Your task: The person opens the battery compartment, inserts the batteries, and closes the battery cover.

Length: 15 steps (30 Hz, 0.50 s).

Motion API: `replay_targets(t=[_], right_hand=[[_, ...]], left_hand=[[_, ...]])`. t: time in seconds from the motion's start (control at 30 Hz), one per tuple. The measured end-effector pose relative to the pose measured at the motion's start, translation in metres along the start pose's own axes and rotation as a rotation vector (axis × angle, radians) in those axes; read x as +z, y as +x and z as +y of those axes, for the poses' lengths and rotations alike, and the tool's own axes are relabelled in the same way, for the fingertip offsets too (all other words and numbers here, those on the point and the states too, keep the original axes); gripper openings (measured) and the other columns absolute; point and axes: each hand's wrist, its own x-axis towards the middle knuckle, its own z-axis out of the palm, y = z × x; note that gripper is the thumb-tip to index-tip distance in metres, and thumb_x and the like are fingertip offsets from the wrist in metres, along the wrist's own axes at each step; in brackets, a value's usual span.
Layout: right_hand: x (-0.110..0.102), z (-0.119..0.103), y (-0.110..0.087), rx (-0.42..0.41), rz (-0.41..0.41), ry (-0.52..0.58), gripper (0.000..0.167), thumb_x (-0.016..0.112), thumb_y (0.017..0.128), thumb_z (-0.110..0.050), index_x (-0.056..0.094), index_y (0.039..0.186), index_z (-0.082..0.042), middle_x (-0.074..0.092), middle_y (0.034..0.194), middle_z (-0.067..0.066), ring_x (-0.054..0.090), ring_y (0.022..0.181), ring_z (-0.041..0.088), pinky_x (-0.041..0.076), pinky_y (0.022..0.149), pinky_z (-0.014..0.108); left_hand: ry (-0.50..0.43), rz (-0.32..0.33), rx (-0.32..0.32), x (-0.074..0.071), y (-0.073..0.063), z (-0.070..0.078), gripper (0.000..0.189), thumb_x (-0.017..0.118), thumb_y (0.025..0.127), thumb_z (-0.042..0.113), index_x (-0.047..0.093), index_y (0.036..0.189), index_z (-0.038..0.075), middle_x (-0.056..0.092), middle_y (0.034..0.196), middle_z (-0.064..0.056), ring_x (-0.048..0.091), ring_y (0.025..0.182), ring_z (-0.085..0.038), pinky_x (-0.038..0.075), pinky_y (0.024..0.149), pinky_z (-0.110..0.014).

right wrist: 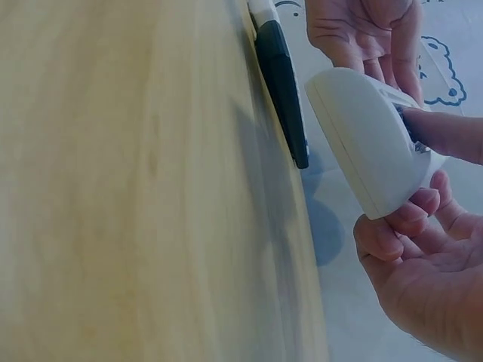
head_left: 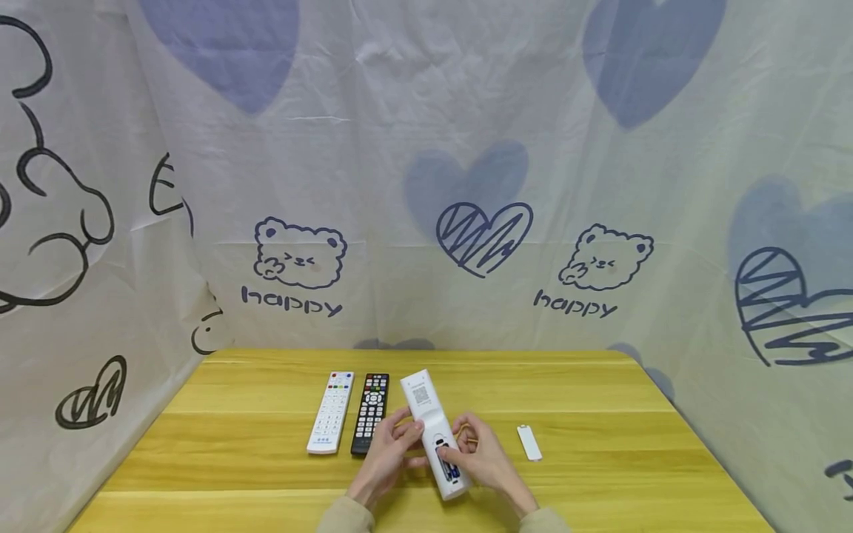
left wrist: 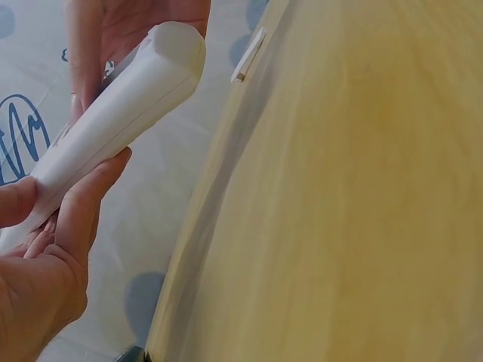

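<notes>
A white remote control (head_left: 434,420) is held above the table, back side up, its battery compartment uncovered. Batteries (head_left: 453,472) with dark blue wrappers show inside. My left hand (head_left: 388,451) grips the remote's left side near the middle, thumb on one face and fingers beneath in the left wrist view. My right hand (head_left: 488,460) has its thumb pressed into the compartment, while its curled fingers touch the remote's side in the right wrist view. The thumb hides part of the compartment. To the right of that hand, a small white battery cover (head_left: 529,443) lies on the table.
On the wooden table (head_left: 600,407), a second white remote (head_left: 331,411) and a black remote (head_left: 372,406) lie side by side, buttons up, left of my hands. A printed cloth (head_left: 393,296) with hearts and bears hangs behind the table and along both sides.
</notes>
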Motion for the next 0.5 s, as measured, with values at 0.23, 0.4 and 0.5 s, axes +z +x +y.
replay_targets(t=[0.23, 0.4, 0.5], right_hand=[[-0.0010, -0.0007, -0.0011, -0.001, -0.004, -0.010, 0.032, 0.074, 0.085, -0.004, 0.051, 0.106, 0.002, 0.041, 0.070, -0.003, 0.039, 0.061, 0.005, 0.032, 0.054, 0.013], [-0.0011, -0.0019, -0.0032, -0.013, -0.001, 0.022, 0.033, 0.076, 0.084, -0.005, 0.052, 0.105, 0.002, 0.042, 0.070, -0.004, 0.041, 0.062, 0.004, 0.034, 0.056, 0.014], [-0.0037, 0.0006, -0.0030, -0.040, -0.038, 0.049, 0.034, 0.075, 0.086, -0.006, 0.051, 0.106, 0.005, 0.043, 0.071, -0.005, 0.043, 0.061, 0.001, 0.037, 0.056, 0.013]], left_hand=[[-0.008, 0.004, -0.002, 0.0014, -0.0003, -0.0007, 0.053, 0.053, 0.103, 0.009, 0.032, 0.147, -0.014, 0.072, 0.114, -0.015, 0.072, 0.091, -0.015, 0.066, 0.077, -0.034], [0.001, 0.003, -0.007, 0.0003, -0.0002, -0.0010, 0.054, 0.052, 0.104, 0.010, 0.032, 0.147, -0.014, 0.071, 0.116, -0.017, 0.071, 0.092, -0.015, 0.066, 0.079, -0.036], [0.005, 0.005, -0.014, -0.0006, 0.0003, -0.0013, 0.054, 0.052, 0.104, 0.011, 0.032, 0.148, -0.013, 0.070, 0.118, -0.019, 0.071, 0.093, -0.015, 0.066, 0.080, -0.036]])
